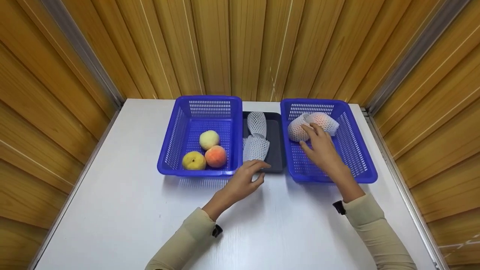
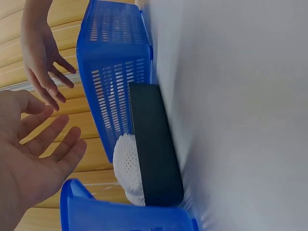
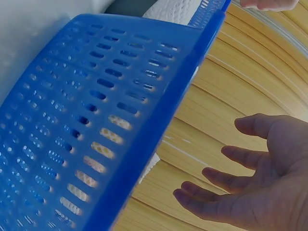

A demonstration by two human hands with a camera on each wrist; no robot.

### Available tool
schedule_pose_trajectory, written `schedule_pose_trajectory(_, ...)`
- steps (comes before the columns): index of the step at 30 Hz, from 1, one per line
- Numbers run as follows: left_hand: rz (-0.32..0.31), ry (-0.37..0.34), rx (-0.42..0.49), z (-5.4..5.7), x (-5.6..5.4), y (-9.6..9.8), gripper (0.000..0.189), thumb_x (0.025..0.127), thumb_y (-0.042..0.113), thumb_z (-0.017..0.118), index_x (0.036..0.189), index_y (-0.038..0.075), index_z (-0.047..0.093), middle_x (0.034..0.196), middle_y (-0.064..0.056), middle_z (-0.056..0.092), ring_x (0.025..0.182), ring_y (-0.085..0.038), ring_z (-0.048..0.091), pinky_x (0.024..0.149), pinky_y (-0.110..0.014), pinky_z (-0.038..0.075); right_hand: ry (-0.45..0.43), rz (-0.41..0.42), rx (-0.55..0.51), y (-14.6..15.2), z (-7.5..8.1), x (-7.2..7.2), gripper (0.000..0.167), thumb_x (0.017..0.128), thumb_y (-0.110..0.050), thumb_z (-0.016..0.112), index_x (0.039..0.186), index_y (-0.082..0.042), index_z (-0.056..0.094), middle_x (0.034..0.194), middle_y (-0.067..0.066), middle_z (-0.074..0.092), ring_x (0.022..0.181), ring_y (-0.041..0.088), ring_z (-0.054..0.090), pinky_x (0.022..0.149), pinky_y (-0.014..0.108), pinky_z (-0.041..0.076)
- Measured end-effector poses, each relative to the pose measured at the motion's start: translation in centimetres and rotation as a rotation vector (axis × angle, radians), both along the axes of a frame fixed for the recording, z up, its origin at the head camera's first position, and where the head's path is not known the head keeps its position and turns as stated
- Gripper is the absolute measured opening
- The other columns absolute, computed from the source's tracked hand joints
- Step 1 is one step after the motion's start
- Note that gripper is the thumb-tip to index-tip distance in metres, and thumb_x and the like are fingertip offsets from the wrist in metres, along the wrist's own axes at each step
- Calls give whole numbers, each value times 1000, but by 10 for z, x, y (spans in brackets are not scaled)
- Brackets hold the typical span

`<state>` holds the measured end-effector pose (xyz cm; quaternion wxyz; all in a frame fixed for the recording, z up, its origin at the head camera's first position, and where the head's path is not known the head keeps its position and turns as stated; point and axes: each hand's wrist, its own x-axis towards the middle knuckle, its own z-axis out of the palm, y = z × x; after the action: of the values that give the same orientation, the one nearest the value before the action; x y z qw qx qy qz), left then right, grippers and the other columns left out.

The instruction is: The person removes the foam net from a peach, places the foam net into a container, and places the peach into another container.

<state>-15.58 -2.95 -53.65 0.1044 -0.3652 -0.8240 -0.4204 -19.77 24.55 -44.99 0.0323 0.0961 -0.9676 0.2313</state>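
Note:
My right hand [image 1: 323, 150] hovers over the right blue basket [image 1: 369, 165], fingers spread and slightly bent, holding nothing. Below its fingertips lie two peach-coloured round fruits in white foam nets, a left wrapped fruit [image 1: 297, 130] and a right wrapped fruit [image 1: 324, 122]. My left hand [image 1: 243, 180], its fingers loosely bent and nothing in them, is over the near edge of the black tray [image 1: 276, 144] between the baskets. White foam nets lie in that tray, a far net [image 1: 257, 123] and a near net [image 1: 256, 148]. The right wrist view shows the right hand [image 3: 255, 178] above the basket rim.
The left blue basket [image 1: 170, 131] contains a pale peach [image 1: 209, 140], a red-orange peach [image 1: 216, 156] and a yellow peach [image 1: 194, 161]. Baskets and tray stand side by side on a white table [image 1: 123, 210]. Wood-patterned walls [image 1: 240, 48] enclose the table at the back and sides.

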Motion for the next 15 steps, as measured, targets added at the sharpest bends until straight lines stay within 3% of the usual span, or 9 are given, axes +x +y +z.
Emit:
schedule_pose_trajectory(8, 9, -160, 69, -6, -7, 19, 28, 98, 10, 63, 125, 4, 67, 122, -10, 69, 118, -22, 64, 104, -32, 50, 62, 16, -3, 6, 3, -5, 55, 101, -15, 59, 151, -1, 42, 155, 31, 33, 138, 57, 32, 113, 71, 27)
schedule_pose_trajectory(15, 22, -321, 170, -12, -12, 41, 29, 98, 10, 64, 124, -2, 65, 120, -17, 68, 107, -24, 67, 95, -30, 55, 69, 14, -7, 12, 7, -6, 55, 100, -14, 60, 151, -1, 43, 154, 32, 33, 135, 58, 35, 112, 70, 28)
